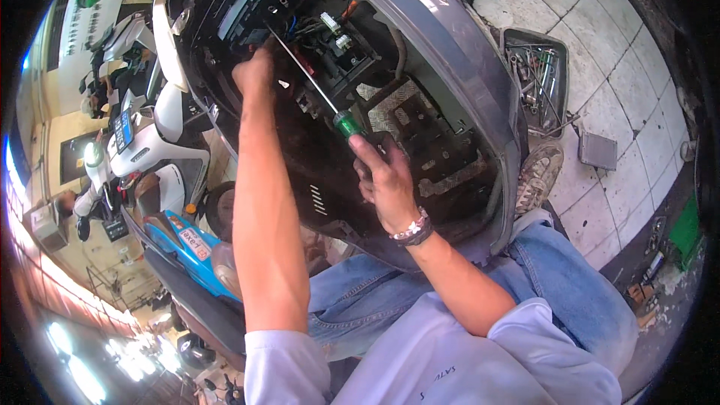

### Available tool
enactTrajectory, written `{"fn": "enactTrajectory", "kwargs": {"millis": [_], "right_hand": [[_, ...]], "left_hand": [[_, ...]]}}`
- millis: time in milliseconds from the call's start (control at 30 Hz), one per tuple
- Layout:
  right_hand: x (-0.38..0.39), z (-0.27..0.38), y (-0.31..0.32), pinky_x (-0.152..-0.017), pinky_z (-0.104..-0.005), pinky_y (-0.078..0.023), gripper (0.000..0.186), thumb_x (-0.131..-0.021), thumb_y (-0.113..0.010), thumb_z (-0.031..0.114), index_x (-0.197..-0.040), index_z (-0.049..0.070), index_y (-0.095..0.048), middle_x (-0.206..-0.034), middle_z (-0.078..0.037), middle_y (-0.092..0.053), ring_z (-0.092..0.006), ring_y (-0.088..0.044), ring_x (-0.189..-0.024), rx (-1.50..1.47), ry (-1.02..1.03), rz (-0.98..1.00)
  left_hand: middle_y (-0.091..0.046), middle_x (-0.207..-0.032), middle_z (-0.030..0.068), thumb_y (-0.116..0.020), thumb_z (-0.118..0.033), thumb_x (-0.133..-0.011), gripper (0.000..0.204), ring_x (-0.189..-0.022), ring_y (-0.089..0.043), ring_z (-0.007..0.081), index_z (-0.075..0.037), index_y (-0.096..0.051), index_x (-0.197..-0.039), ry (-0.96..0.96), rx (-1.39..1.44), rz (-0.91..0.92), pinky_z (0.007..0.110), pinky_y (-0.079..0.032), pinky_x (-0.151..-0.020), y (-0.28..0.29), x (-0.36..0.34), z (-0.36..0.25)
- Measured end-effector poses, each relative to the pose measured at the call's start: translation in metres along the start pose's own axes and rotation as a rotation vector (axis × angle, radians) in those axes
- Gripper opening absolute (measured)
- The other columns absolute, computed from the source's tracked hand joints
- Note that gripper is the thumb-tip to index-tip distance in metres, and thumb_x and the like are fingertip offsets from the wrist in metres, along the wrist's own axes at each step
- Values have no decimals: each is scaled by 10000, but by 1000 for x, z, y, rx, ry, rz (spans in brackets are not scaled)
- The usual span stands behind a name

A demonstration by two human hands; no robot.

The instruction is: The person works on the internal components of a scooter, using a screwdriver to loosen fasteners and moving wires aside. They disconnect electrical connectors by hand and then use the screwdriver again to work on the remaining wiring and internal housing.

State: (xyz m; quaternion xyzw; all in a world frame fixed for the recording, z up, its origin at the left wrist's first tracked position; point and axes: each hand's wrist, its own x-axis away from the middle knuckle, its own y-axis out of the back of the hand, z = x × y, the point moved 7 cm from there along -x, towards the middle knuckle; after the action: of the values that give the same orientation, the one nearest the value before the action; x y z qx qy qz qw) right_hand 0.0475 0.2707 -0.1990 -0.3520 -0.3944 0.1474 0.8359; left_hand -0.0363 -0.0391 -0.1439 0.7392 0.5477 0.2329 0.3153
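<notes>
A long screwdriver (348, 123) with a green handle and thin metal shaft is gripped in my right hand (386, 180). Its shaft runs up and left into the dark inside of a grey scooter body panel (457, 52). Near the shaft's far end, my left hand (256, 71) is closed against dark plastic parts; what its fingertips hold, if anything, is hidden. Just above that hand is a flat grey-blue part (246, 1). Wires and a white connector (330, 22) lie to the right of the shaft.
A black tray of wrenches and sockets (551, 79) lies on the tiled floor to the right, with a small grey box (598, 151) beside it. My shoe (538, 176) is against the panel's right edge. A white scooter (161, 142) and a blue one (191, 244) stand at left.
</notes>
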Motion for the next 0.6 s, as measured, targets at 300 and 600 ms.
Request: {"fn": "enactTrajectory", "kwargs": {"millis": [300,600], "right_hand": [[5,-3,-9,-490,-210,-305,369,-936,-763,423,-984,99,-592,-726,39,-546,-35,-408,-539,60,18,17],[-6,-30,-9,-386,-198,-254,402,-1045,-586,463,-1009,63,-599,-789,-56,-618,-43,-319,-429,-341,-384,193]], "left_hand": [[-702,-1225,204,-850,-467,-770,822,-1039,-689,274,155,-626,-1259,63,86,294,378,-506,-937,-17,-45,11],[-709,-1224,229,-894,-485,-701,869,-1095,-690,265,182,-654,-1205,57,-86,192,346,-512,-934,-20,-42,15]]}}
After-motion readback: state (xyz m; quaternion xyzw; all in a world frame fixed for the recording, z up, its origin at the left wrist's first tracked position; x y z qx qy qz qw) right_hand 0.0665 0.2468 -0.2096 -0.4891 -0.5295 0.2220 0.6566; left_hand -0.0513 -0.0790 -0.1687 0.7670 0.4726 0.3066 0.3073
